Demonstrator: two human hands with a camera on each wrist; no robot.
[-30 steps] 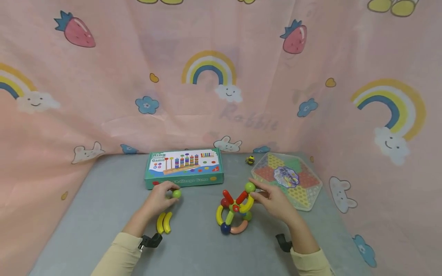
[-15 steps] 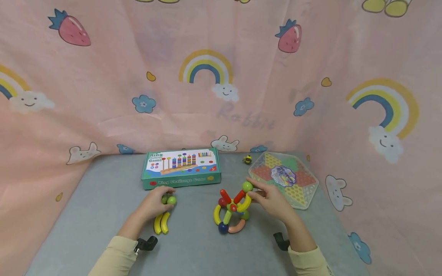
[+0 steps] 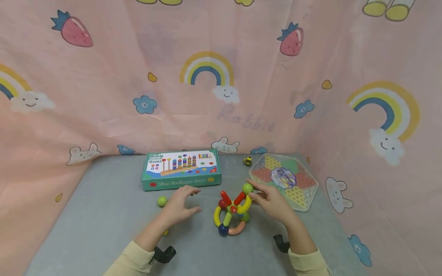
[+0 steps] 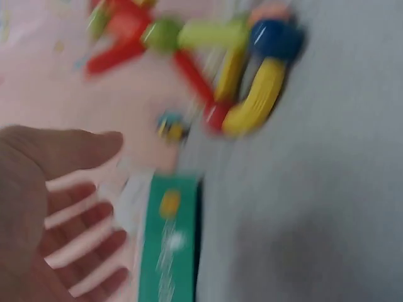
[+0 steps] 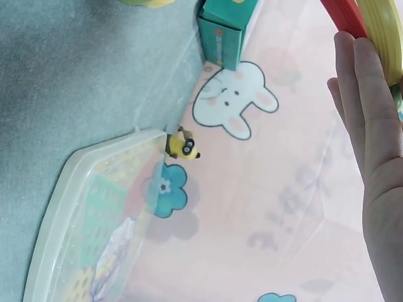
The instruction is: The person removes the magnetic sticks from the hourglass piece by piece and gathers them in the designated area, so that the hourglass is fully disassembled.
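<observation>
One ball-rod toy [image 3: 233, 209] — apart from left hand [image 3: 177, 206], apparently in right hand [image 3: 274, 201].

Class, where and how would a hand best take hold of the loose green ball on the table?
Probably best pinched round its widest part, from above: the green ball is round, with no handle showing, and rests on the grey table. The green box stands beyond it, so the far side looks less handy; the left hand is close on its right, holding nothing.
</observation>
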